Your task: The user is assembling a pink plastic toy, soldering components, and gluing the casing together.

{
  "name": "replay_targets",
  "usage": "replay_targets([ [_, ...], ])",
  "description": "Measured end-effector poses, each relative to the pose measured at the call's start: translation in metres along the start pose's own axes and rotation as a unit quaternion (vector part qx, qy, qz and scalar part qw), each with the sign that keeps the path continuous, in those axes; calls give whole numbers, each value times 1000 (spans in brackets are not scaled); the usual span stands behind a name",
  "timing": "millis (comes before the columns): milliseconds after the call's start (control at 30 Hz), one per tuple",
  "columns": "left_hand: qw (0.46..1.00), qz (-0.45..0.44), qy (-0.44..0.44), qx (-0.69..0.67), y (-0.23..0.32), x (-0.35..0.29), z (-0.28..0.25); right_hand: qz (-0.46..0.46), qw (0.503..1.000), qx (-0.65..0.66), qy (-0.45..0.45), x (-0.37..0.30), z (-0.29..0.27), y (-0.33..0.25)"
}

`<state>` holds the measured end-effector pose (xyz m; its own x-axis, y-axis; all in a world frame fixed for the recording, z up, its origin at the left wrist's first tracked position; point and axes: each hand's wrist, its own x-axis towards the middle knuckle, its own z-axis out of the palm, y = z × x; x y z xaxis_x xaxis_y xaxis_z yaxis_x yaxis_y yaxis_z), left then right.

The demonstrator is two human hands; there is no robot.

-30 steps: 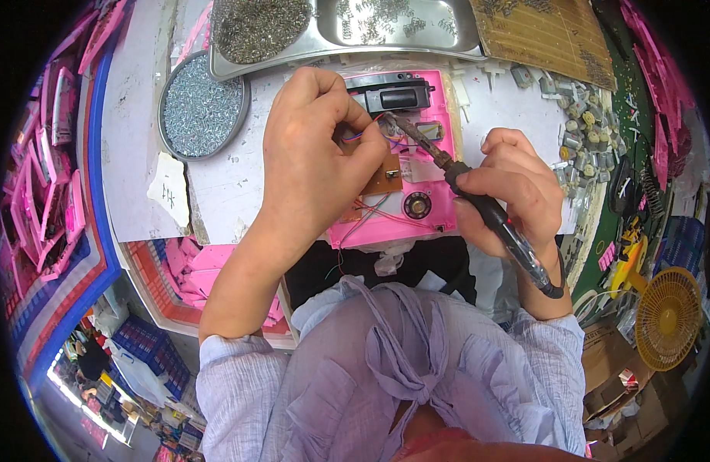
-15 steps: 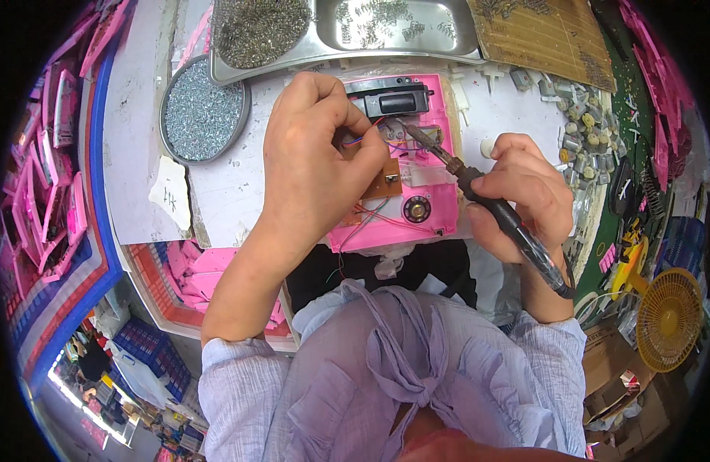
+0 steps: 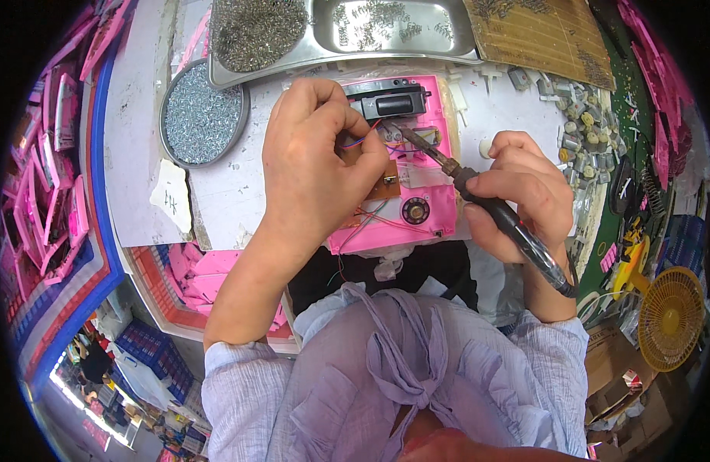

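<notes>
A pink plastic housing [image 3: 436, 219] lies on the table before me, with a black plastic part [image 3: 395, 105] along its far end. Inside it sit a brown circuit board [image 3: 386, 185], a round black speaker-like part [image 3: 416, 210] and several thin wires. My left hand [image 3: 312, 165] is over the housing's left side, thumb and forefinger pinched on thin red and blue wires [image 3: 375, 125]; the exact grip is partly hidden. In my right hand [image 3: 528, 189] is a soldering iron [image 3: 505, 219] with a dark handle. Its tip points left, close to those wires below the black part.
Screws fill a round dish [image 3: 203, 115] at left. A metal tray [image 3: 324, 58] of springs stands at the back, beside cardboard [image 3: 543, 35] holding more springs. Small motors [image 3: 582, 138] lie at right. Pink parts [image 3: 208, 269] fill a crate at lower left; a yellow fan [image 3: 670, 319] stands right.
The soldering iron's tip has drawn slightly left and down. My left hand keeps its pinch on the wires, almost in the same place.
</notes>
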<state>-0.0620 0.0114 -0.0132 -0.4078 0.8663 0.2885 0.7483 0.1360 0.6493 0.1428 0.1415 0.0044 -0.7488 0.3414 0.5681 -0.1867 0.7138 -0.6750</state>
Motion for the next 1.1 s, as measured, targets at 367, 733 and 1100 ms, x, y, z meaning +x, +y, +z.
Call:
replay_targets([
  [367,1000,3,21,-10,-1,-2,4,0,1000,-18,-15,4,6,7],
  [733,999,21,27,-18,-4,-2,4,-3,1000,-16,-15,5,8,8],
  [1100,998,31,52,-14,-4,-3,10,-13,1000,-25,-12,7,8,8],
])
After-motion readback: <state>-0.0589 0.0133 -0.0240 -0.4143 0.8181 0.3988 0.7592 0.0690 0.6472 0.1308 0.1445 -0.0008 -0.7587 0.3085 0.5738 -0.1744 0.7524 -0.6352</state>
